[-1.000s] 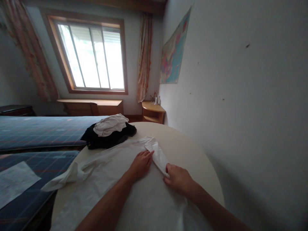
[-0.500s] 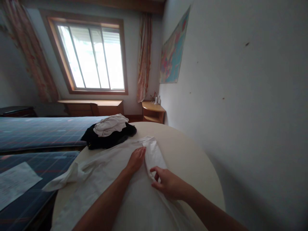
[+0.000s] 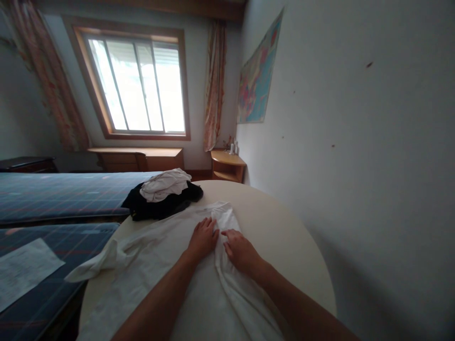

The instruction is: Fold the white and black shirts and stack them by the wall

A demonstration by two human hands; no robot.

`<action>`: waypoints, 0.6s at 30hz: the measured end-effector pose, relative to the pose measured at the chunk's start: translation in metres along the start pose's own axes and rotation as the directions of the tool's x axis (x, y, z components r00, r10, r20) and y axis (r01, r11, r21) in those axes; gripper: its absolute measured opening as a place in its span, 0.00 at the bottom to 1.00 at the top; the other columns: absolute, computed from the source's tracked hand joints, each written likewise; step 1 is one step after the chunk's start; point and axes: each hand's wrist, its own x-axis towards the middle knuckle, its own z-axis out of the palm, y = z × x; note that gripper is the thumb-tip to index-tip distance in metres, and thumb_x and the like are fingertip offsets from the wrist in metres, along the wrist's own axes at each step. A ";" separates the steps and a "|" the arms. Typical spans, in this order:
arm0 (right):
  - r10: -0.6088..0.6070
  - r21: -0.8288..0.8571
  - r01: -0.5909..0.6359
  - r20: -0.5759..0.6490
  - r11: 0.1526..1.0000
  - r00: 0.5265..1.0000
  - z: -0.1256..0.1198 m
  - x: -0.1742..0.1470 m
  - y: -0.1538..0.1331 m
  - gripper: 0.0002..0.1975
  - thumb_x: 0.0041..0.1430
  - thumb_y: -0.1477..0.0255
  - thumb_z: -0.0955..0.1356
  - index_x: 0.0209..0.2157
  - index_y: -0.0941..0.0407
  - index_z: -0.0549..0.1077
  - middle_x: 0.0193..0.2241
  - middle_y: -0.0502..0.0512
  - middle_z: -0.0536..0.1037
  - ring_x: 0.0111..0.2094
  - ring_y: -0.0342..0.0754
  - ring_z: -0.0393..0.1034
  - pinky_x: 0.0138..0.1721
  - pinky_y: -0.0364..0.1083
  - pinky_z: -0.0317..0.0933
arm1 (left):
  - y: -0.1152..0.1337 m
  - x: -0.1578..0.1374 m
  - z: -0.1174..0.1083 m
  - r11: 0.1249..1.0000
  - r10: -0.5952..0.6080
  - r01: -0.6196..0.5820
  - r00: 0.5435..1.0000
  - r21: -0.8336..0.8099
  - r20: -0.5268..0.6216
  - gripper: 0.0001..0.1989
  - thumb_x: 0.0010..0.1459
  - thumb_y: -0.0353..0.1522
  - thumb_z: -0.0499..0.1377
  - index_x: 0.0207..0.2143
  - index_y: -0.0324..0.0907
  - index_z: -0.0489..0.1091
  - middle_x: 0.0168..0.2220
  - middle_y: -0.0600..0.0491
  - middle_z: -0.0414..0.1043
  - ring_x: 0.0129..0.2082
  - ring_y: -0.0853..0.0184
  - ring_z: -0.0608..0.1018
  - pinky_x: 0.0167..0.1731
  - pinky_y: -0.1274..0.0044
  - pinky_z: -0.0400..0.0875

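Observation:
A white shirt point(image 3: 167, 246) lies spread over a round cream table point(image 3: 284, 237), with one sleeve point(image 3: 95, 265) stretched out toward the left edge. Along its right side, part of the cloth is folded over in a long strip. My left hand point(image 3: 204, 238) rests flat on the shirt beside the inner edge of this strip, fingers stretched forward. My right hand point(image 3: 241, 250) lies on the strip itself, close to the left one, its fingers extended toward the left and a little bent. Neither hand visibly grips the cloth.
A black garment point(image 3: 159, 208) with a crumpled whitish cloth point(image 3: 165, 184) on top sits at the table's far left. Two plaid mattresses point(image 3: 71, 194) flank the table on the left, one bearing a paper sheet point(image 3: 28, 270). A wall point(image 3: 373, 189) rises on the right.
My right hand has moved forward and left along the folded strip, from a loose pinch to lying on the cloth. My left hand's thumb has spread toward the strip.

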 end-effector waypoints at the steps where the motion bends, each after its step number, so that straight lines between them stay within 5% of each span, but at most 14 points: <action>1: -0.017 -0.036 0.016 -0.008 0.999 1.000 0.006 0.005 0.004 0.23 0.63 0.75 0.59 0.58 0.64 0.67 0.58 0.66 0.70 0.61 0.52 0.61 0.63 0.49 0.52 | 0.001 -0.001 0.000 1.000 0.002 -0.002 1.000 0.015 0.012 0.22 0.66 0.35 0.49 0.60 0.39 0.64 0.62 0.42 0.63 0.64 0.55 0.63 0.62 0.62 0.56; 6: -0.004 -0.123 0.011 0.059 0.992 0.998 0.025 0.018 0.017 0.30 0.67 0.68 0.56 0.66 0.69 0.55 0.67 0.67 0.55 0.68 0.55 0.45 0.68 0.53 0.40 | 0.004 0.000 0.000 0.998 0.008 -0.012 0.998 0.061 0.065 0.23 0.68 0.33 0.45 0.62 0.38 0.60 0.64 0.42 0.61 0.65 0.54 0.60 0.62 0.59 0.54; 18: 0.192 -0.202 -0.171 0.086 0.964 0.978 0.009 -0.003 0.057 0.33 0.68 0.62 0.52 0.68 0.67 0.51 0.69 0.64 0.48 0.69 0.54 0.41 0.68 0.55 0.35 | 0.047 0.030 0.025 0.995 0.102 -0.102 0.986 -0.005 0.132 0.24 0.68 0.34 0.44 0.64 0.39 0.57 0.66 0.42 0.57 0.67 0.54 0.57 0.63 0.58 0.52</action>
